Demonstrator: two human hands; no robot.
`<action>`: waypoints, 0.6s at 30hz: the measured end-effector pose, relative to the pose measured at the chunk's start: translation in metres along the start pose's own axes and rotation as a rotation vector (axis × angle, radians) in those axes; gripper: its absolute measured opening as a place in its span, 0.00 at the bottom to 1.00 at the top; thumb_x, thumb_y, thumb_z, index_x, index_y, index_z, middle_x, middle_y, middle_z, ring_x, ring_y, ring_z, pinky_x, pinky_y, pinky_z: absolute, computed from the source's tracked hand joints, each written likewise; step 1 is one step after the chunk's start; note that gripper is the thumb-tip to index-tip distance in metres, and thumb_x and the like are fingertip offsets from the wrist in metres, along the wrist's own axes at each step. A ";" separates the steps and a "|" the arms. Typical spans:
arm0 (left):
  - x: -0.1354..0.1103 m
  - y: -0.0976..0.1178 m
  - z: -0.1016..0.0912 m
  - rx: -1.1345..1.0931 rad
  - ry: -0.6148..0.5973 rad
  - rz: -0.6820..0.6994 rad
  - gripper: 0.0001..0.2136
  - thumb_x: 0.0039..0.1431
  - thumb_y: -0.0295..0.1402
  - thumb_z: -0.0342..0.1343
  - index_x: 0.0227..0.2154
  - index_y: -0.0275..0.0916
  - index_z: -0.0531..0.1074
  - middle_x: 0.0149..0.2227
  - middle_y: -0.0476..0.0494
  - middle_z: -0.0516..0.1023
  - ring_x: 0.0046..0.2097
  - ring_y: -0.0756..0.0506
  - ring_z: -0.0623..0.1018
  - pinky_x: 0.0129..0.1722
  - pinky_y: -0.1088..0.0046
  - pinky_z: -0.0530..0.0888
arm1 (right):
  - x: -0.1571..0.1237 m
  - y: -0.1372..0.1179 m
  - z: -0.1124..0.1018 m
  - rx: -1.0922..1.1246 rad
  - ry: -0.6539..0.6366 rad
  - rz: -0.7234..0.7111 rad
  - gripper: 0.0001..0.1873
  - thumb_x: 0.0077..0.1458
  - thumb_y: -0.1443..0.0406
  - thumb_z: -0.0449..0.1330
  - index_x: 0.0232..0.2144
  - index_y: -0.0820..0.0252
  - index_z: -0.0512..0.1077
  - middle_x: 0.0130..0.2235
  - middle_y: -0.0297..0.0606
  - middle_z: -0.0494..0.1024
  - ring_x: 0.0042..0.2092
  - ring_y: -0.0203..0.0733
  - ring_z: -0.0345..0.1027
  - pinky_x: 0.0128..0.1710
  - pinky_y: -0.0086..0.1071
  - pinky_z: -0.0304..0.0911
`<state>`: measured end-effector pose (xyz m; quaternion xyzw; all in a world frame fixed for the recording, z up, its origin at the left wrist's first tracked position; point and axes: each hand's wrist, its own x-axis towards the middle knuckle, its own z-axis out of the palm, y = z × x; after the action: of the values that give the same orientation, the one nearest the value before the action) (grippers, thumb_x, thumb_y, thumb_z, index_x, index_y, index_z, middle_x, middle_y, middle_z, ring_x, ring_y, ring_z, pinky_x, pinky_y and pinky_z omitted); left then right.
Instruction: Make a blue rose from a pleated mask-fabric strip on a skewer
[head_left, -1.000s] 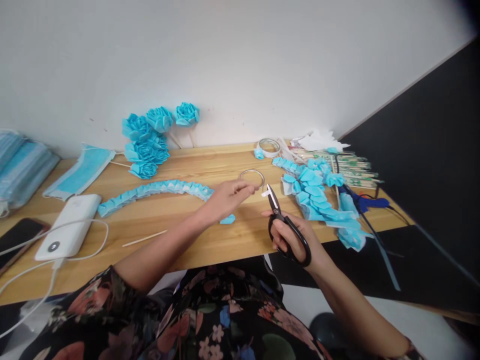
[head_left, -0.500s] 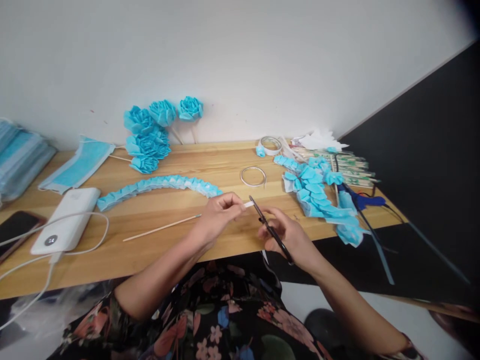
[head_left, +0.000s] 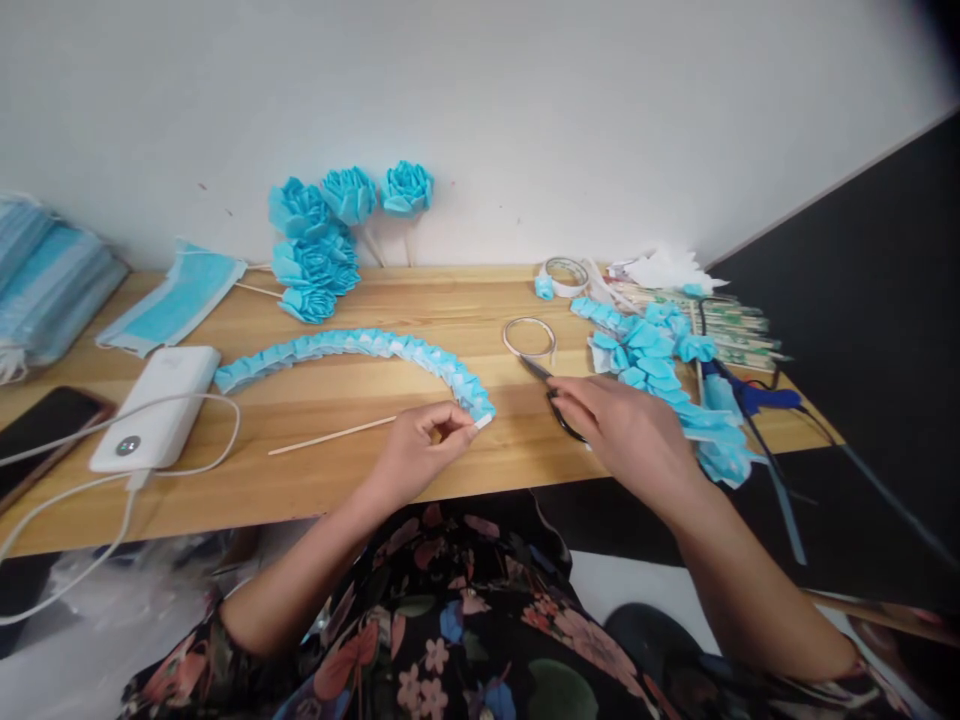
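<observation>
A short white strip (head_left: 484, 422) is pinched between the thumb and finger of my left hand (head_left: 424, 440). It is beside the right end of a long pleated blue strip (head_left: 352, 343), which curves across the table; I cannot tell if they touch. My right hand (head_left: 630, 420), palm down, has its fingers on dark scissors (head_left: 536, 370) that are low at the tabletop. Their blades point toward a thin ring of wire (head_left: 529, 338), and part of the handles is hidden under the hand. A thin wooden stick (head_left: 330, 436) lies left of my left hand.
Blue fabric roses (head_left: 311, 250) are grouped by the wall. A flat mask (head_left: 176, 300), stacked masks (head_left: 56, 285), a white power bank (head_left: 157, 410) and a phone (head_left: 52, 440) are left. At right are tape (head_left: 566, 275), gathered blue strips (head_left: 649, 355) and a blue-handled tool (head_left: 772, 398).
The scissors have moved away from the white strip and down to the tabletop with my right hand, now palm down. My left hand still pinches the strip. The view has shifted slightly.
</observation>
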<state>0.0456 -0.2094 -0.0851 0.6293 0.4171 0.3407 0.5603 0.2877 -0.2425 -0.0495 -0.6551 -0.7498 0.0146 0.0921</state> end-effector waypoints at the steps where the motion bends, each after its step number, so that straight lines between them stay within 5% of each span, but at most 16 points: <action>1: 0.000 -0.001 0.000 0.014 -0.016 0.010 0.10 0.54 0.37 0.57 0.23 0.37 0.70 0.24 0.50 0.70 0.28 0.51 0.66 0.31 0.76 0.64 | -0.001 -0.008 -0.002 0.130 -0.010 -0.068 0.14 0.65 0.63 0.53 0.48 0.56 0.76 0.44 0.42 0.82 0.43 0.46 0.76 0.40 0.34 0.66; 3: -0.001 -0.003 -0.001 0.041 -0.042 0.034 0.09 0.55 0.36 0.56 0.24 0.36 0.72 0.24 0.50 0.71 0.28 0.52 0.66 0.30 0.76 0.64 | 0.000 -0.022 -0.001 0.379 -0.060 -0.143 0.12 0.64 0.64 0.55 0.45 0.55 0.77 0.44 0.38 0.83 0.43 0.41 0.76 0.43 0.31 0.66; 8: -0.004 -0.009 0.000 0.096 -0.051 0.117 0.08 0.57 0.33 0.56 0.25 0.36 0.73 0.23 0.50 0.72 0.27 0.52 0.67 0.28 0.77 0.63 | 0.003 -0.041 0.012 0.679 -0.127 -0.068 0.08 0.61 0.63 0.58 0.38 0.56 0.77 0.36 0.32 0.82 0.35 0.34 0.73 0.34 0.26 0.63; 15: -0.015 -0.019 -0.006 0.238 -0.072 0.255 0.08 0.64 0.33 0.56 0.32 0.38 0.78 0.30 0.47 0.81 0.30 0.50 0.76 0.32 0.75 0.69 | -0.009 -0.049 0.028 0.713 -0.053 0.021 0.06 0.55 0.68 0.59 0.27 0.59 0.73 0.27 0.30 0.77 0.29 0.32 0.67 0.29 0.24 0.59; 18: -0.017 -0.025 -0.013 0.373 0.008 0.376 0.07 0.65 0.32 0.55 0.36 0.38 0.79 0.35 0.45 0.83 0.36 0.48 0.80 0.38 0.72 0.71 | -0.014 -0.041 0.033 0.702 0.011 0.087 0.05 0.54 0.68 0.58 0.28 0.59 0.74 0.27 0.32 0.77 0.29 0.32 0.67 0.29 0.25 0.59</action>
<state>0.0230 -0.2183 -0.1077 0.7868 0.3506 0.3587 0.3596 0.2446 -0.2592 -0.0775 -0.6150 -0.6700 0.2717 0.3148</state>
